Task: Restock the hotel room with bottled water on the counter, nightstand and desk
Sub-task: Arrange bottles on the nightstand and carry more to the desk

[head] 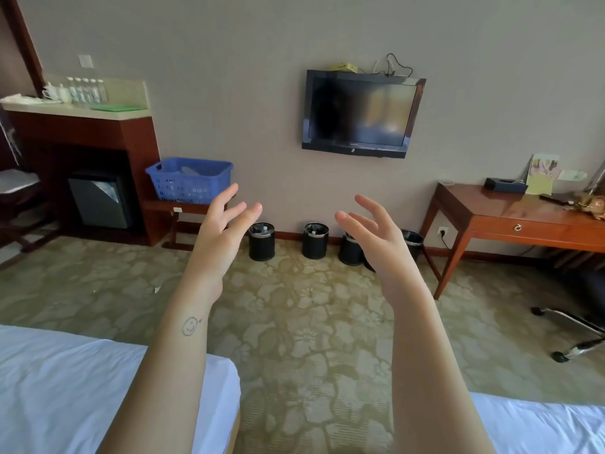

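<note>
Both forearms rise from between two white-sheeted beds, the left bed and the right bed, and neither hand carries anything. The left grip is spread, with its fingers loosely fanned and its palm turned inward. The right grip mirrors it, open and empty.

Bottled water shows in two places. A row of clear bottles stands upright at the back of the counter surface on the far left, beside some white cups. The blue basket sits on a low wooden rack just right of the counter. It seems to hold more clear bottles lying down, but they are too blurred to count or to tell which way their long axes run.

The basket is ahead and to the left, across the carpet and well apart from both hands. The left grip is the nearer one, and its fingertips only overlap the basket's lower corner in the picture. I judge the basket to be the supply, so the coming move is a walk forward and left, followed by a reach down over the rim.

The desk surface on the right carries a dark tissue box and some cards, but I see no water on it. No nightstand is in view.

Four black bins line the wall under the television. The two on the left each seem to hold a discarded bottle.
</note>
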Demonstrator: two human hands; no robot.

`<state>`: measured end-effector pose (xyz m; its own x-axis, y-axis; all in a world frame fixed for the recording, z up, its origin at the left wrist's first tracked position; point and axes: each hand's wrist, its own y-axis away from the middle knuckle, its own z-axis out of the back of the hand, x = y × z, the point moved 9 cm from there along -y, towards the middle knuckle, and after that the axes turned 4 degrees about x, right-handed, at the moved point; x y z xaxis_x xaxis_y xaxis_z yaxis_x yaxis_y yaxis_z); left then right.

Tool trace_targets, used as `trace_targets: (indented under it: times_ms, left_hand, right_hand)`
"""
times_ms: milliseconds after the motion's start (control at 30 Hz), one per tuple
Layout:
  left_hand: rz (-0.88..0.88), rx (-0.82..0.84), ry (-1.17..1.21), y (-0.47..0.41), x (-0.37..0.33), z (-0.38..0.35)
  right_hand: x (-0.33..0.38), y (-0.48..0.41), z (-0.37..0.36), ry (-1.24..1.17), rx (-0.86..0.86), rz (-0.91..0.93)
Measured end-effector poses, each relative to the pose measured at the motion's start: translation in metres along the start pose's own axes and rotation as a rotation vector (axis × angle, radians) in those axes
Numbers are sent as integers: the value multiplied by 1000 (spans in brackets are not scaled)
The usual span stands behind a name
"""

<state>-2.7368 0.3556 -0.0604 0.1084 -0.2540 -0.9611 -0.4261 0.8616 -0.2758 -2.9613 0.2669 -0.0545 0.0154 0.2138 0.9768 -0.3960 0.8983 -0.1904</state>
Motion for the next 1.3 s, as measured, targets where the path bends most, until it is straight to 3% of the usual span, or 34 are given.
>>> trace_targets:
  times_ms: [400, 600, 967, 1300]
  left_hand:
    - [43, -83, -7, -107, 48, -39]
    - [42, -162, -18, -161, 74, -4]
    - [46, -151, -75, -313, 94, 67]
    - [75, -201, -75, -400, 133, 124]
  right_hand:
    - [-42, -133, 28, -8, 104, -20]
    - [-63, -203, -6, -46, 151, -21]
    - [-72, -359, -98, -108, 186, 29]
    - [-97, -458, -167, -124, 255, 21]
